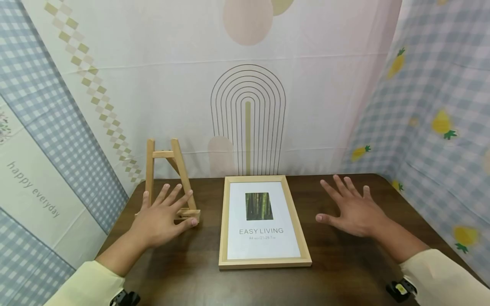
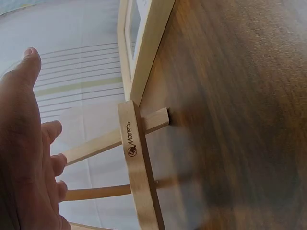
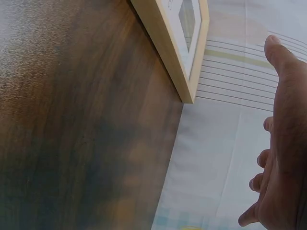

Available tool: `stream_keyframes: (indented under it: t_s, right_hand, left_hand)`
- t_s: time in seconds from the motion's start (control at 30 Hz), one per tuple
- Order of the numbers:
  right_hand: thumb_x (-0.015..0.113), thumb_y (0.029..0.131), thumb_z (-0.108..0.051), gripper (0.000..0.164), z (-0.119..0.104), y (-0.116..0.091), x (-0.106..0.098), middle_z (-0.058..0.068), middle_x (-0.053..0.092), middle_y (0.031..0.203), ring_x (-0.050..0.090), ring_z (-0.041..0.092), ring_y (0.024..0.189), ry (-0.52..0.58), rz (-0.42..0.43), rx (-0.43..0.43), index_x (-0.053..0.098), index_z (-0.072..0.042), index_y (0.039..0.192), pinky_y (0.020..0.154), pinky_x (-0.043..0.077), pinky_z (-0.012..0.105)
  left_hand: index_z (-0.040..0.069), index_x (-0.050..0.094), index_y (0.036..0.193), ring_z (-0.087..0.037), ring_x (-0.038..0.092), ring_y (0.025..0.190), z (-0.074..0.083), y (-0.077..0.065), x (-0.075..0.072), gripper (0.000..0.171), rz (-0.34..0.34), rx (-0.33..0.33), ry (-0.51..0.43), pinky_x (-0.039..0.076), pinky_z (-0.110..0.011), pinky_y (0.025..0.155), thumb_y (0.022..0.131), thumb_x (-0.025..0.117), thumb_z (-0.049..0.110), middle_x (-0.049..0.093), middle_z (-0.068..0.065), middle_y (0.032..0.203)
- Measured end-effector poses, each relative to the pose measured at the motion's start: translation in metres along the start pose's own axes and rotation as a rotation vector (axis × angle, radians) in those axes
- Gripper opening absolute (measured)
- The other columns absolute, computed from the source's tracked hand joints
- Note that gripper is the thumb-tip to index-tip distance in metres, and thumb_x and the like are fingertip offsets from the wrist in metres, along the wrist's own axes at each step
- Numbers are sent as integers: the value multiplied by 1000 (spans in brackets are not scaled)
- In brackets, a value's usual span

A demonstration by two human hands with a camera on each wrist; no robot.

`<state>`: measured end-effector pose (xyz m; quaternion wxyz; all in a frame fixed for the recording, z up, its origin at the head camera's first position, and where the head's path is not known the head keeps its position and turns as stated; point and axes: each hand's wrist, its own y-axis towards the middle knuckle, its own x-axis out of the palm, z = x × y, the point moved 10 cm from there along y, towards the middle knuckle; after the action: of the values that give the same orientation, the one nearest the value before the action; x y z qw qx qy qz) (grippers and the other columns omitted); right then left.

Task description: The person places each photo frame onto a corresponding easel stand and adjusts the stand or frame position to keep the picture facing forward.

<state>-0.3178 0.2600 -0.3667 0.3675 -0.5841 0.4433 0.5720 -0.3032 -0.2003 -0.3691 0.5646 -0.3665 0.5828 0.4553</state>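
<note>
I see the left hand (image 1: 162, 221) and right hand (image 1: 357, 213), both splayed, flanking the rectangular pale-wood picture frame (image 1: 264, 224), lower centre, its long axis running up-picture.

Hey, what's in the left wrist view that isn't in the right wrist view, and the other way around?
Only the left wrist view shows the wooden easel, with dark lettering on its ledge, and the left hand.

Only the right wrist view shows the right hand, plus a sliver of yellow at the bottom edge.

Both show part of the picture frame, the brown table and the pale cloth with thin lines and a greenish stripe.
</note>
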Motion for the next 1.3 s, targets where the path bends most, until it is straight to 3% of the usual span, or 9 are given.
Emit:
stream_keyframes:
  t_s: [0.87, 1.3]
  right_hand:
    - [55, 93, -72, 99, -3, -13, 20, 23, 10, 168, 11, 51, 150, 26, 19, -20, 10, -23, 167, 106, 9, 83]
    - [56, 94, -70, 97, -11, -19, 29, 26, 16, 166, 17, 53, 148, 82, 14, -15, 14, -20, 166, 106, 12, 82]
  left_hand:
    - [31, 31, 163, -41, 15, 153, 17, -17, 17, 87, 42, 44, 6, 2, -77, 112, 93, 37, 82, 22, -9, 168]
    - [32, 34, 161, -38, 15, 153, 33, -27, 29, 82, 64, 89, -54, 5, -75, 114, 94, 43, 78, 25, -7, 167]
